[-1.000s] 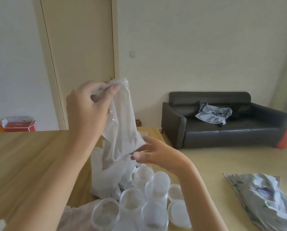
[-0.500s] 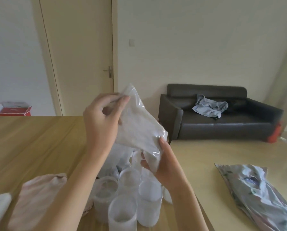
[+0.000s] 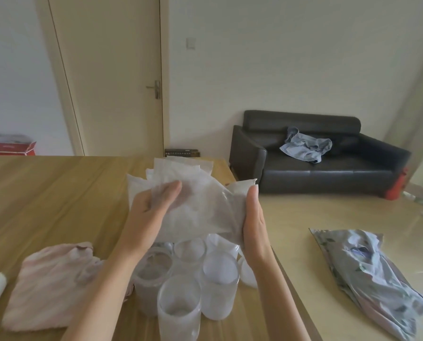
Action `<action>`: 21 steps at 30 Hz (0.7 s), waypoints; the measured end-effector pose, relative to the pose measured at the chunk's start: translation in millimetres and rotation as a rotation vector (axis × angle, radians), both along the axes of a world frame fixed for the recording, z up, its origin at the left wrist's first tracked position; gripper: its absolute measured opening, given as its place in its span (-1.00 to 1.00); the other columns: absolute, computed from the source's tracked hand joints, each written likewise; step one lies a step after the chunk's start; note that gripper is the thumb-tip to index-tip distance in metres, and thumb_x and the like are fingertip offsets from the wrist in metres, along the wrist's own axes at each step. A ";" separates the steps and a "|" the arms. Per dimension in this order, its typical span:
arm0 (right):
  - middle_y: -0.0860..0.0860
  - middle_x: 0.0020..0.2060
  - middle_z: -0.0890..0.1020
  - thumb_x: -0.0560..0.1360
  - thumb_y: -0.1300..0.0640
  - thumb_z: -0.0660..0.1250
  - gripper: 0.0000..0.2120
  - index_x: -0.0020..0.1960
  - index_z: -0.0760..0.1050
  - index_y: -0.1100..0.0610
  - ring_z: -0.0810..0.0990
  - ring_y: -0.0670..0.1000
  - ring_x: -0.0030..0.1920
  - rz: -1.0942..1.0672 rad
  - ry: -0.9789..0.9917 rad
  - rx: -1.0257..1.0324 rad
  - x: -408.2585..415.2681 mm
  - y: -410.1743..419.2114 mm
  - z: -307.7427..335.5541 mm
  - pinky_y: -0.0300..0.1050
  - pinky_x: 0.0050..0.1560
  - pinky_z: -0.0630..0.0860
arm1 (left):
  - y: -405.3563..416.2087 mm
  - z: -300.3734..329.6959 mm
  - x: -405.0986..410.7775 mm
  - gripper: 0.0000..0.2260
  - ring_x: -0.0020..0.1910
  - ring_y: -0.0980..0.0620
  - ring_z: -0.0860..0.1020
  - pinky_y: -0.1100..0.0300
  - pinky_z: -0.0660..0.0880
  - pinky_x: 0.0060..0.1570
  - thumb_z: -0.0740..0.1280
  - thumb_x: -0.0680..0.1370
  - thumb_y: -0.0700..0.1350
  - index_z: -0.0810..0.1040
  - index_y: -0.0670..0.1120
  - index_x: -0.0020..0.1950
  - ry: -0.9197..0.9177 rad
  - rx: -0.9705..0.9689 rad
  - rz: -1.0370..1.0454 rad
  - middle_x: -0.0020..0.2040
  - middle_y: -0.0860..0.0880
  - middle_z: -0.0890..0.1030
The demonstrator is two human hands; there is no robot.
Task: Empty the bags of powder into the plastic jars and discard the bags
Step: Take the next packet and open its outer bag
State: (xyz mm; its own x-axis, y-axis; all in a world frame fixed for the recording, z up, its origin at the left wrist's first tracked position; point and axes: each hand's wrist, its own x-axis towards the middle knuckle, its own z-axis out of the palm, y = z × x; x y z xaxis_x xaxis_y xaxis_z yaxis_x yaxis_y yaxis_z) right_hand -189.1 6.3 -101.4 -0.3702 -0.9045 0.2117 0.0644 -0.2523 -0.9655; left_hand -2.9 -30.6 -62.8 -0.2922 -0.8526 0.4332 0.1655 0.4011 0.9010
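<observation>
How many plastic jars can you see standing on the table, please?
4 clearly: nearest the camera, front right, left by the forearm, and back centre. More may be hidden under the bag.

A clear plastic bag (image 3: 200, 207), dusted inside with pale powder, is stretched slack and nearly flat above the cluster of plastic jars (image 3: 188, 284), gripped at one end by the left hand (image 3: 154, 212) and pressed at the other by the flat right hand (image 3: 253, 225). The jars are frosted, lidless and upright, standing close together on the desk (image 3: 58, 198); some hold white powder, though how much is unclear. Behind the jars, further white bags (image 3: 181, 168) lie in an overlapping pile on the desk.
</observation>
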 end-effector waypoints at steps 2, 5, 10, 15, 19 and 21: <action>0.03 0.34 0.50 0.21 -0.68 0.07 0.04 0.44 0.37 0.01 0.46 0.06 0.36 -0.007 -0.002 0.029 1.5 0.4 -1.5 0.22 0.42 0.33 | -2.2 -2.3 1.3 -0.77 0.06 0.12 0.68 0.47 0.53 -0.07 0.29 0.57 0.08 0.75 0.13 -0.02 0.098 0.060 -0.040 0.04 0.08 0.73; 0.06 0.22 0.59 0.24 -0.66 0.06 0.00 0.33 0.47 0.07 0.55 0.06 0.26 -0.003 0.016 0.007 6.5 3.4 1.6 0.18 0.38 0.38 | -1.8 -3.5 2.9 -0.74 0.14 -0.01 0.67 0.31 0.59 0.01 0.32 0.56 0.13 0.74 0.06 0.07 0.199 0.120 -0.071 0.14 -0.03 0.71; 0.22 0.15 0.61 0.41 -0.54 0.06 -0.09 0.23 0.47 0.27 0.58 0.20 0.21 0.111 0.014 0.018 13.2 6.9 7.3 0.23 0.34 0.42 | 11.3 1.3 -1.6 -0.76 -0.08 0.08 0.65 0.23 0.58 -0.08 0.42 0.47 0.18 0.67 0.05 -0.25 0.396 0.193 -0.078 -0.12 0.05 0.67; 0.01 0.17 0.65 0.47 -0.46 0.10 -0.41 0.20 0.60 -0.10 0.60 0.03 0.22 0.270 -0.021 0.060 23.3 9.6 13.2 -0.03 0.20 0.55 | 28.9 8.9 -4.3 -0.52 0.17 -0.01 0.64 0.13 0.62 -0.06 0.31 0.47 0.32 0.62 0.09 0.26 0.489 0.254 -0.219 0.22 0.00 0.65; 0.07 0.03 0.66 0.60 -0.21 0.13 -0.55 0.18 0.56 0.11 0.65 0.05 0.04 0.217 0.091 -0.040 26.3 19.8 22.4 -0.13 -0.03 0.60 | 36.5 19.1 -6.3 -0.60 0.23 0.05 0.62 0.14 0.62 -0.04 0.10 0.59 0.21 0.58 0.18 0.31 0.589 0.259 -0.305 0.29 0.07 0.62; 0.11 -0.04 0.65 0.63 -0.06 0.17 -0.65 0.13 0.56 0.19 0.65 0.05 -0.03 0.166 0.151 -0.092 24.4 26.4 25.8 -0.10 -0.06 0.61 | 38.7 19.7 -3.8 -0.61 0.24 0.07 0.61 0.16 0.62 -0.01 0.05 0.63 0.21 0.63 0.22 0.25 0.606 0.273 -0.307 0.27 0.11 0.63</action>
State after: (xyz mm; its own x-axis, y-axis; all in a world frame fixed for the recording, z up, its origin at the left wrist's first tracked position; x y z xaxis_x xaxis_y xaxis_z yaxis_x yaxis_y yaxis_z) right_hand -164.7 32.7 -75.7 -0.1758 -0.9249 0.3372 -0.0306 -0.3373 -0.9409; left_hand -6.7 8.1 -43.0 -0.3119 -0.8713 0.3788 0.7354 0.0311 0.6770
